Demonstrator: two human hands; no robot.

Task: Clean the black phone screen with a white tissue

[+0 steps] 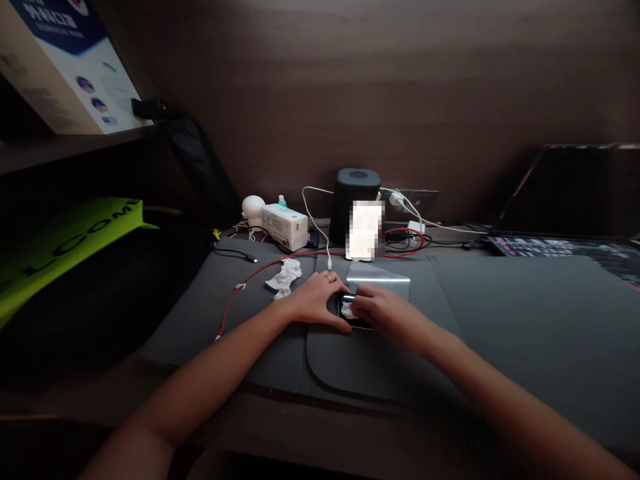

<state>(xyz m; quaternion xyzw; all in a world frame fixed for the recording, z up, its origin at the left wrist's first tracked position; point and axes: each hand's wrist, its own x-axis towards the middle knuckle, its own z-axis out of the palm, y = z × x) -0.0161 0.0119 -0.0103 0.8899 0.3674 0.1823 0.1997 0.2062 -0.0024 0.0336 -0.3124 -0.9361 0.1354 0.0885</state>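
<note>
A dark, glossy flat device that looks like a phone (364, 325) lies on the grey desk mat. My left hand (316, 299) bears a ring and steadies the phone's left side, thumb at the near edge and fingers at the far edge. Pinched in my right hand (387, 312) is a crumpled white tissue (348, 310), pressed against the phone's dark face. My fingers cover much of the phone. Just behind it lies a clear, shiny plastic sheet (380, 272). Another crumpled tissue (286, 277) rests to the left of my left hand.
A red cable (229, 308) curves across the grey mat (525, 313). Behind stand a white box (285, 225), a black speaker-like device (359, 179) and a bright blurred panel (365, 230). An open laptop (575, 193) is at right, a green bag (75, 247) at left.
</note>
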